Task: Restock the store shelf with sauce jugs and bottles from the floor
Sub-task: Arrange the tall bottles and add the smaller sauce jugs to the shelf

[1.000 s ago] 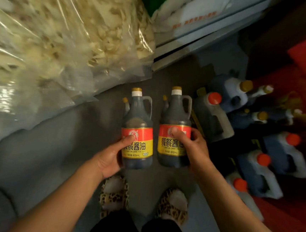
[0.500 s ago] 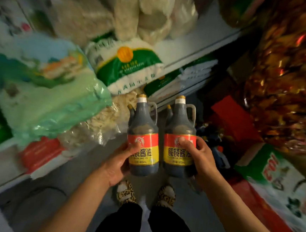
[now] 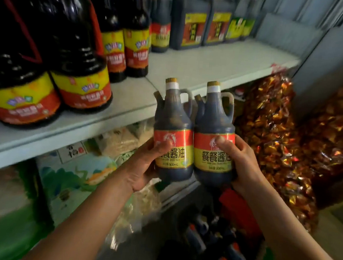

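Note:
I hold two dark soy sauce bottles with red and yellow labels, upright and side by side, just in front of the pale shelf point(image 3: 202, 70). My left hand point(image 3: 144, 165) grips the left sauce bottle point(image 3: 173, 130) around its lower body. My right hand point(image 3: 240, 162) grips the right sauce bottle point(image 3: 213, 133), thumb across the label. Both bottles have handles and gold caps. Their tops are level with the shelf's front edge. More jugs point(image 3: 208, 243) lie on the floor below, dim and blurred.
On the shelf, large dark bottles point(image 3: 83, 66) stand at the left and square jugs point(image 3: 188, 21) at the back. A bare stretch of shelf lies between them. Bagged goods point(image 3: 73, 179) fill the lower shelf. A bag of gold-wrapped sweets point(image 3: 279, 139) hangs at the right.
I have risen from the floor with both bottles. They came up from near my feet to shelf height, and the sauce shelf has come into view.

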`<action>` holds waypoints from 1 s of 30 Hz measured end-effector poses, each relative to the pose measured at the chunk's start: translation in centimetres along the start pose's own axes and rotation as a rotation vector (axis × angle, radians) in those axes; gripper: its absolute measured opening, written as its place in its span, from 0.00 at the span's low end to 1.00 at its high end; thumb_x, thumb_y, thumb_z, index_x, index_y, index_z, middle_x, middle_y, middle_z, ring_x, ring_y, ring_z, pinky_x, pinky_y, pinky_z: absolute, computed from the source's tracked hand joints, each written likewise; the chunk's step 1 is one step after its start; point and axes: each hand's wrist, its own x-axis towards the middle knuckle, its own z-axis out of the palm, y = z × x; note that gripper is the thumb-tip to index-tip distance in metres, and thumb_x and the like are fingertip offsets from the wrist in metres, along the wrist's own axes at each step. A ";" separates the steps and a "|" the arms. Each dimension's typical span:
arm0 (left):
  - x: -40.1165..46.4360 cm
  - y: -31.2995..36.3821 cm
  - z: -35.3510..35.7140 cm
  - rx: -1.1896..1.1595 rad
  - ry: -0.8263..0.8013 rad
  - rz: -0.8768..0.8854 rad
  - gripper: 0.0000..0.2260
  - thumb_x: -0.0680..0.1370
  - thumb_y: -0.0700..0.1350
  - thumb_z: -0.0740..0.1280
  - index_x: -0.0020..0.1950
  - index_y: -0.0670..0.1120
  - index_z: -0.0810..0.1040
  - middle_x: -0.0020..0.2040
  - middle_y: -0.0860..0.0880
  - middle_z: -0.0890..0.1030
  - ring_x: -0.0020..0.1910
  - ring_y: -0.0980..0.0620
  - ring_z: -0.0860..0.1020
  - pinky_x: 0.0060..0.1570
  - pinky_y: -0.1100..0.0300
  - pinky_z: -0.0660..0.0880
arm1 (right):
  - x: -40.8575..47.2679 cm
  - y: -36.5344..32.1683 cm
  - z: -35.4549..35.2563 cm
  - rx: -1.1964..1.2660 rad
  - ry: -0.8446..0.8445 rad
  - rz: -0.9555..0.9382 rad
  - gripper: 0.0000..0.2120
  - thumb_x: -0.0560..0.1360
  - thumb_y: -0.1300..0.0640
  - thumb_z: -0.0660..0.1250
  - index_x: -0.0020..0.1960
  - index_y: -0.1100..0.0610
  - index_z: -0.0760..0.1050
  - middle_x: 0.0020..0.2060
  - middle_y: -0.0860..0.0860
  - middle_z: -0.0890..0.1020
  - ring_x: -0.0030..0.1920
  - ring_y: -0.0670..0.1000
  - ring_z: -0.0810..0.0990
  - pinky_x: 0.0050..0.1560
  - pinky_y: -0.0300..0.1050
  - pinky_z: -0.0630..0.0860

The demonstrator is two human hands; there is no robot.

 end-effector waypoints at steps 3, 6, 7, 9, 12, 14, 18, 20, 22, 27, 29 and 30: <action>2.2 3.9 0.9 0.026 0.030 0.123 0.41 0.60 0.60 0.82 0.69 0.49 0.75 0.64 0.41 0.80 0.64 0.36 0.77 0.67 0.30 0.67 | 3.0 -4.0 0.0 0.061 -0.091 -0.102 0.47 0.50 0.36 0.84 0.61 0.61 0.78 0.52 0.63 0.85 0.49 0.62 0.86 0.47 0.55 0.84; 4.9 8.0 2.0 0.031 0.035 0.249 0.37 0.62 0.56 0.82 0.68 0.48 0.76 0.64 0.40 0.80 0.64 0.37 0.78 0.67 0.33 0.69 | 7.2 -7.4 0.1 0.092 -0.192 -0.204 0.41 0.54 0.38 0.84 0.59 0.60 0.79 0.51 0.63 0.85 0.48 0.61 0.86 0.45 0.52 0.84; 6.1 9.3 2.3 0.030 0.045 0.288 0.37 0.62 0.54 0.82 0.68 0.47 0.76 0.64 0.40 0.80 0.63 0.37 0.78 0.66 0.34 0.70 | 9.0 -8.4 0.1 0.102 -0.224 -0.228 0.37 0.57 0.40 0.83 0.59 0.61 0.80 0.51 0.64 0.85 0.49 0.62 0.86 0.46 0.53 0.83; 8.5 11.7 2.6 0.034 0.103 0.334 0.40 0.60 0.54 0.83 0.68 0.45 0.75 0.63 0.39 0.81 0.62 0.37 0.79 0.66 0.34 0.70 | 12.8 -9.9 -0.2 0.119 -0.261 -0.260 0.31 0.62 0.45 0.80 0.59 0.60 0.80 0.53 0.65 0.84 0.52 0.64 0.85 0.49 0.55 0.83; 12.4 14.0 2.4 0.044 0.163 0.369 0.42 0.58 0.54 0.84 0.69 0.45 0.74 0.62 0.41 0.81 0.61 0.39 0.80 0.64 0.35 0.73 | 18.3 -10.9 -0.6 0.138 -0.339 -0.276 0.32 0.64 0.47 0.79 0.64 0.58 0.78 0.57 0.63 0.84 0.56 0.64 0.84 0.53 0.58 0.82; 14.9 15.0 1.8 0.035 0.204 0.384 0.42 0.59 0.51 0.84 0.70 0.45 0.73 0.63 0.40 0.81 0.62 0.38 0.80 0.64 0.33 0.72 | 21.9 -10.7 -0.6 0.115 -0.394 -0.271 0.40 0.63 0.42 0.82 0.69 0.57 0.74 0.60 0.62 0.82 0.59 0.65 0.82 0.57 0.62 0.80; 19.5 15.2 -0.1 0.073 0.340 0.435 0.45 0.57 0.51 0.85 0.71 0.45 0.72 0.63 0.41 0.81 0.63 0.40 0.79 0.66 0.37 0.72 | 28.9 -8.9 0.2 0.090 -0.486 -0.232 0.44 0.63 0.43 0.82 0.72 0.60 0.69 0.62 0.63 0.80 0.62 0.65 0.80 0.61 0.63 0.78; 21.3 15.0 -1.1 0.082 0.390 0.440 0.45 0.57 0.51 0.85 0.71 0.47 0.71 0.63 0.43 0.81 0.63 0.41 0.79 0.66 0.38 0.72 | 31.8 -7.9 0.6 0.076 -0.524 -0.233 0.39 0.68 0.49 0.80 0.72 0.60 0.69 0.63 0.63 0.80 0.63 0.65 0.80 0.60 0.62 0.78; 22.7 14.6 -1.8 0.087 0.432 0.451 0.41 0.60 0.48 0.84 0.71 0.49 0.71 0.63 0.44 0.81 0.63 0.42 0.80 0.66 0.39 0.73 | 34.2 -7.5 0.8 0.045 -0.573 -0.247 0.30 0.74 0.58 0.73 0.73 0.61 0.69 0.63 0.63 0.80 0.64 0.65 0.79 0.60 0.60 0.78; 24.9 14.4 -3.0 0.106 0.482 0.486 0.33 0.65 0.43 0.79 0.67 0.59 0.73 0.64 0.51 0.81 0.64 0.47 0.79 0.59 0.49 0.77 | 37.9 -7.7 1.3 -0.030 -0.655 -0.274 0.31 0.73 0.56 0.72 0.74 0.60 0.68 0.65 0.61 0.79 0.66 0.64 0.78 0.64 0.62 0.76; 25.0 14.8 -3.2 0.174 0.465 0.461 0.34 0.62 0.51 0.83 0.64 0.65 0.74 0.63 0.55 0.81 0.63 0.52 0.79 0.56 0.55 0.79 | 38.6 -7.9 1.2 -0.093 -0.654 -0.289 0.29 0.73 0.57 0.73 0.72 0.58 0.69 0.64 0.58 0.80 0.65 0.60 0.79 0.62 0.57 0.78; 24.9 15.0 -3.2 0.211 0.463 0.440 0.35 0.60 0.56 0.83 0.63 0.67 0.74 0.64 0.56 0.81 0.63 0.53 0.79 0.55 0.57 0.79 | 38.8 -8.0 1.2 -0.117 -0.649 -0.299 0.28 0.74 0.58 0.74 0.72 0.57 0.70 0.64 0.57 0.81 0.65 0.59 0.80 0.61 0.55 0.78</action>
